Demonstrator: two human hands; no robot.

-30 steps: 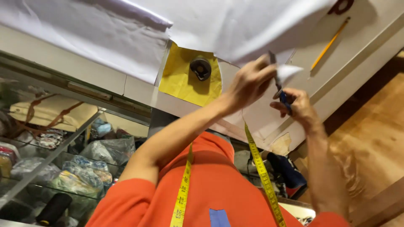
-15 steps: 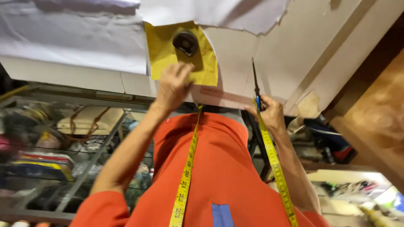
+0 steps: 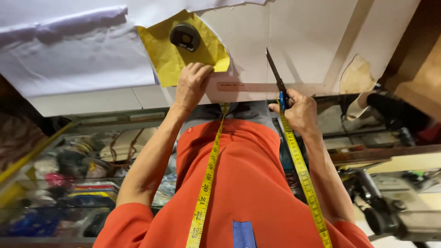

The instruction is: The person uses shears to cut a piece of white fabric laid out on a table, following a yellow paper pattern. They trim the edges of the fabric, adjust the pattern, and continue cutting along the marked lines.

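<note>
1. The white tabletop [image 3: 303, 32] fills the upper view; its near edge runs just in front of the person's orange shirt [image 3: 248, 183].
2. White cloth [image 3: 73, 59] lies across the left of the tabletop.
3. A yellow cloth [image 3: 174, 55] lies beside it, with a round black weight [image 3: 184, 36] on top.
4. A yellow tape measure [image 3: 206, 193] hangs down the shirt in two strands.
5. The left hand [image 3: 192, 85] presses flat on the yellow cloth's near edge, fingers stretched out, grasping nothing.
6. The right hand [image 3: 298, 110] is clenched around blue-handled scissors [image 3: 277, 76] at the tabletop's edge, blades pointing away over the white surface.
7. A ruler [image 3: 248, 86] lies between the hands.
</note>
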